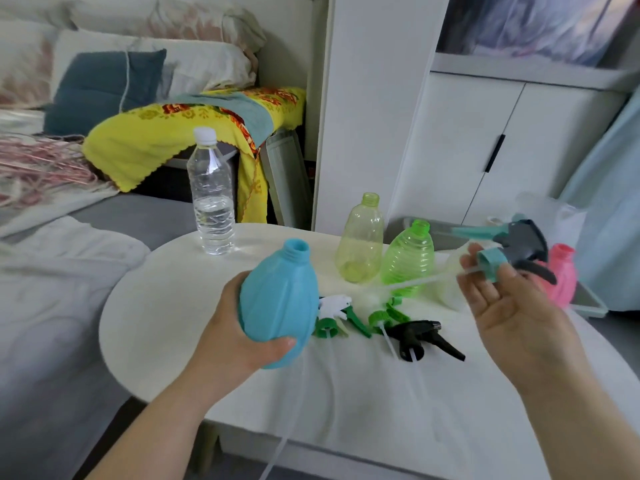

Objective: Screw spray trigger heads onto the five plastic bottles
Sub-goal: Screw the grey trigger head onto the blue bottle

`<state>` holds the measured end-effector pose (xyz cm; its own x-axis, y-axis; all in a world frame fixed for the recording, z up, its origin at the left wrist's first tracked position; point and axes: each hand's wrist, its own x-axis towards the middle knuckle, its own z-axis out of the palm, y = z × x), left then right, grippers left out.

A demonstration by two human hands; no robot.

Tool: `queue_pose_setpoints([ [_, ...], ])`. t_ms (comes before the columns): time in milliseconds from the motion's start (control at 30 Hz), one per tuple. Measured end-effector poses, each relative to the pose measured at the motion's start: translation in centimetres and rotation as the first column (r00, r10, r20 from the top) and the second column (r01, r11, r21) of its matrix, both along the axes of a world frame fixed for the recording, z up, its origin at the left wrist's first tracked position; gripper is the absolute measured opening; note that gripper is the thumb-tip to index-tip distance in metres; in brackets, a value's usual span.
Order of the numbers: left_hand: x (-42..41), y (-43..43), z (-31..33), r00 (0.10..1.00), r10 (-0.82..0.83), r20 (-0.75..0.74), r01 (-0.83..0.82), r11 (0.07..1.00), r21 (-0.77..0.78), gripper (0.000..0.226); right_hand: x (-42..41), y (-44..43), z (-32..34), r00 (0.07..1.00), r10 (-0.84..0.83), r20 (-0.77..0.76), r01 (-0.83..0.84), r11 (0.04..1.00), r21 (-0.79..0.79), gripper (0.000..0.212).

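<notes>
Blue bottle [277,299] first: it is off the surface [166,306], tilted in my left hand [239,327], whose fingers and thumb wrap its belly, open neck pointing up and away. My right hand [512,306] is palm-up, and its fingertips pinch the teal collar of a dark trigger head [519,244] well apart from that neck, with the dip tube [426,280] trailing out toward the bottle. The risk, I think, is the tube: it is long and springy, so it may miss the mouth or kink against the rim. If I start the collar crooked on a tilted bottle, the threads could cross and jam. My light fingertip hold could also let the head slip. Below my hands, three more heads lie loose on the white surface: a white one [334,306], a green one [381,315] and a black one [415,336], their tubes tangled enough to drag each other. Behind them stand a yellow bottle [360,240] and a green bottle [408,258], both uncapped, with a pink bottle [562,271] half hidden behind my right hand; a pale blur between them may be the fifth. A capped water bottle [211,195] stands near the far edge. Beyond are a grey bed [145,216] with a yellow cloth [166,133] and a white cabinet [485,140].
</notes>
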<state>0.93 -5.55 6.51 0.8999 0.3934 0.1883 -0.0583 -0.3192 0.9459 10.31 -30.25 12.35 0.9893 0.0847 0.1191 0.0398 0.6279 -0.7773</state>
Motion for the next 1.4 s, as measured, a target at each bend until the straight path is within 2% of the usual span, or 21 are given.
queue_pose_setpoints([
  [67, -0.1, 0.1, -0.1, 1.000, 0.011, 0.001, -0.011, 0.998, 0.060, 0.078, -0.2, 0.4, 1.5, 0.997, -0.013, 0.070, 0.011, 1.000, 0.020, 0.006],
  [267, 1.0, -0.8, -0.6, 1.000, -0.001, -0.002, 0.002, 0.973, 0.229, 0.089, -1.1, 2.4, 2.2, 0.965, -0.025, 0.260, 0.037, 0.998, -0.042, 0.016],
  [433, 1.2, -2.0, -0.8, 0.999, -0.030, -0.039, 0.040, 0.958, 0.285, 0.092, -0.6, 2.6, 1.3, 0.972, -0.033, 0.234, 0.064, 0.990, -0.125, 0.028],
  [600, 1.3, -3.1, -0.5, 0.995, -0.075, -0.064, 0.090, 0.959, 0.270, 0.089, -0.1, 1.6, 1.0, 0.970, -0.019, 0.242, 0.051, 0.991, -0.127, 0.019],
  [767, 1.1, -4.5, -0.4, 0.989, -0.128, -0.071, 0.141, 0.965, 0.223, 0.082, -1.4, 2.7, -1.1, 0.967, 0.111, 0.229, -0.008, 0.912, -0.409, 0.026],
  [900, 1.1, -5.0, -0.3, 0.988, -0.142, -0.063, 0.150, 0.977, 0.151, 0.080, -1.8, 3.5, -1.2, 0.953, 0.222, 0.207, -0.123, 0.905, -0.407, 0.030],
  [1133, 1.2, -5.2, -0.5, 0.983, -0.167, -0.078, 0.175, 0.979, 0.107, 0.077, -1.8, 3.8, -1.0, 0.940, 0.280, 0.196, -0.164, 0.872, -0.461, 0.029],
  [1333, 1.3, -6.0, -0.8, 0.979, -0.191, -0.075, 0.195, 0.980, 0.047, 0.078, -1.7, 4.2, -1.4, 0.965, 0.210, 0.154, -0.119, 0.882, -0.457, 0.032],
  [1400, 1.3, -6.4, -1.0, 0.977, -0.202, -0.068, 0.204, 0.979, 0.027, 0.079, -1.9, 4.5, -1.6, 0.968, 0.191, 0.162, -0.088, 0.865, -0.493, 0.020],
])
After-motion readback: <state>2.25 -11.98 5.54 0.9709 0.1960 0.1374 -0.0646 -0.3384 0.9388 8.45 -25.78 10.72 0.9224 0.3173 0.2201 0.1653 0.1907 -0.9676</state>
